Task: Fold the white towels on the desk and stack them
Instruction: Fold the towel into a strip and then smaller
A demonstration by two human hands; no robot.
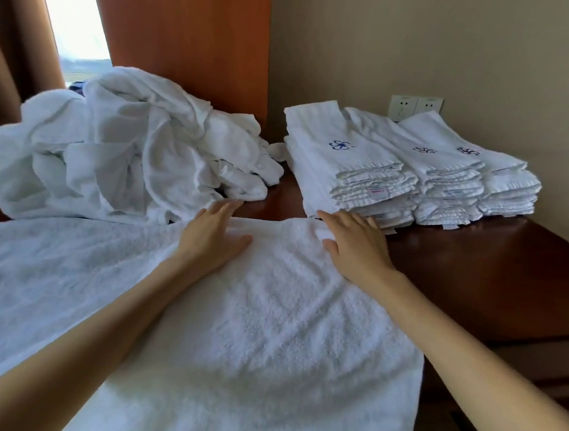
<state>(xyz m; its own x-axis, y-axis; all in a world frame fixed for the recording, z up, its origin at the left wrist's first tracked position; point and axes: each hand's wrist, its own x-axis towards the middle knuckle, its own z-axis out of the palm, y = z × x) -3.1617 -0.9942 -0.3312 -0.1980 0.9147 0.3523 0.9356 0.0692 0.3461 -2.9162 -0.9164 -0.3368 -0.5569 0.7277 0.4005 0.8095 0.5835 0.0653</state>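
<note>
Both hands lie flat, fingers straight and gripping nothing, on the far edge of a white towel [267, 317] spread across the dark tabletop [478, 266]. The left hand [214, 240] sits close to the heap of unfolded towels [127, 146], and the right hand [356, 245] is just in front of the folded stacks [400, 170] by the wall. The spread towel runs out of view to the left.

From where I stand, three risks look plain. A fold drawn from this edge could drag the cloth askew and leave the corners uneven. The right hand's fingertips are touching or nearly touching the lowest folded towels, I cannot tell which, and could nudge the nearest stack, whose layers already sit staggered. The loose heap could also slump onto the working towel.
</note>
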